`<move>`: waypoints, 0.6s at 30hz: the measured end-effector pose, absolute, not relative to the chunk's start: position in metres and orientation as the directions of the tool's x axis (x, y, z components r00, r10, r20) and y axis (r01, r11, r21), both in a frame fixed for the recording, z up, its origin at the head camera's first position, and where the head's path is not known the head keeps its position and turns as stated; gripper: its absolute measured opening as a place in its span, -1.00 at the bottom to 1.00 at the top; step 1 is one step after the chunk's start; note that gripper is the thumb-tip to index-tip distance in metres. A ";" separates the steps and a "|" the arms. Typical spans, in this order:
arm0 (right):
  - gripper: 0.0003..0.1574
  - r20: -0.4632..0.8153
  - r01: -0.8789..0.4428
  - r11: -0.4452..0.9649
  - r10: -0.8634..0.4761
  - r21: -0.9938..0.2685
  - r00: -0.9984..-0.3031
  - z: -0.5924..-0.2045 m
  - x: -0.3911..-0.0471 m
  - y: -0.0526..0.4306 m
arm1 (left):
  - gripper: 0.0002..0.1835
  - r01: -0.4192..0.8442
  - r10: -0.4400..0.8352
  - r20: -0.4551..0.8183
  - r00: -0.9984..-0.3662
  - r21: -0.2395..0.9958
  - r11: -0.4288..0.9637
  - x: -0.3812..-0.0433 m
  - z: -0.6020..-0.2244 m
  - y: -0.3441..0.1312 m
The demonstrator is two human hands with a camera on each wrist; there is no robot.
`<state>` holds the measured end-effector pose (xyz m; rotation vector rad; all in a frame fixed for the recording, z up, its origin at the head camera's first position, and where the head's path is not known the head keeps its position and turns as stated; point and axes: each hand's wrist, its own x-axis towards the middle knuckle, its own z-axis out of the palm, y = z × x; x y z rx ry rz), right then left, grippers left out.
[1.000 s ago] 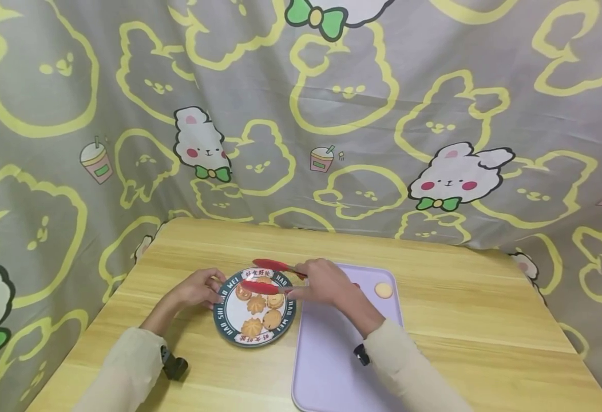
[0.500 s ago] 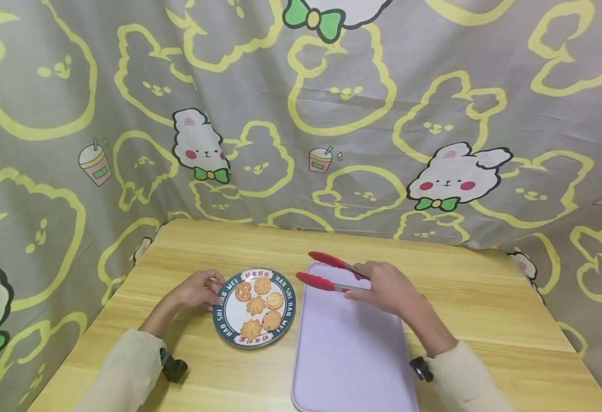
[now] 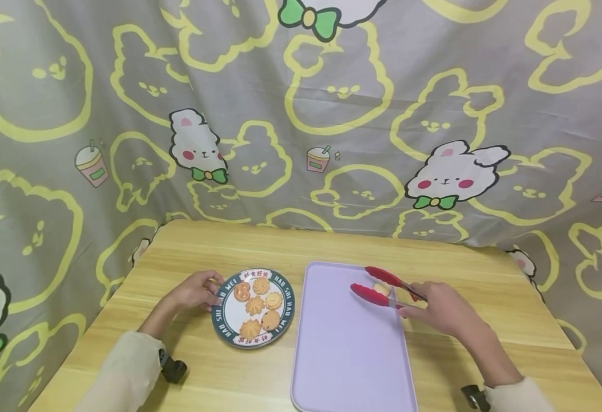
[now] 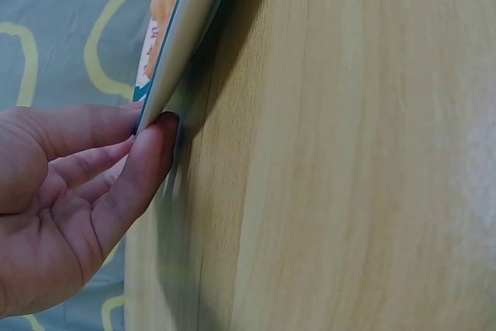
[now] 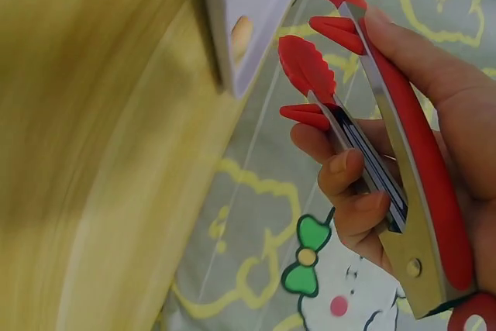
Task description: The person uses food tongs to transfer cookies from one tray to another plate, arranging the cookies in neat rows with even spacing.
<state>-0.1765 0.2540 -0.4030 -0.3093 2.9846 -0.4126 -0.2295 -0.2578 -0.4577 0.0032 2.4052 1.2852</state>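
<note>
My left hand (image 3: 195,290) pinches the left rim of a round plate (image 3: 234,318) with a dark green lettered border. In the left wrist view, thumb and fingers (image 4: 146,153) hold the plate's edge from both sides. Several cookies (image 3: 254,305) lie on it, one of them pretzel-shaped. My right hand (image 3: 442,309) grips red-tipped metal tongs (image 3: 369,294), their two arms spread apart. The tips hang over the far right corner of a lilac tray (image 3: 352,355). Between them shows a pale round cookie (image 3: 381,289), partly hidden; nothing is clamped in the tongs.
The wooden table (image 3: 466,269) carries plate and tray side by side, a narrow gap between them. A grey curtain (image 3: 260,74) with yellow rabbit outlines hangs behind the far edge and along both sides.
My right hand has carried the spread tongs from above the plate rightward across to the tray's far right corner. The left hand and plate have stayed in place.
</note>
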 end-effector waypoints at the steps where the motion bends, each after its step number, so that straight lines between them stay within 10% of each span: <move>1: -0.19 -0.090 -0.178 0.944 -0.210 -0.277 -0.974 -0.403 -0.175 0.257 | -0.51 -0.188 0.192 -0.355 -0.915 0.797 0.574 -0.230 -0.458 -0.258; 18: -0.46 -0.117 -0.171 0.948 -0.208 -0.268 -0.971 -0.401 -0.167 0.272 | -0.51 -0.194 0.190 -0.362 -0.913 0.792 0.579 -0.230 -0.456 -0.257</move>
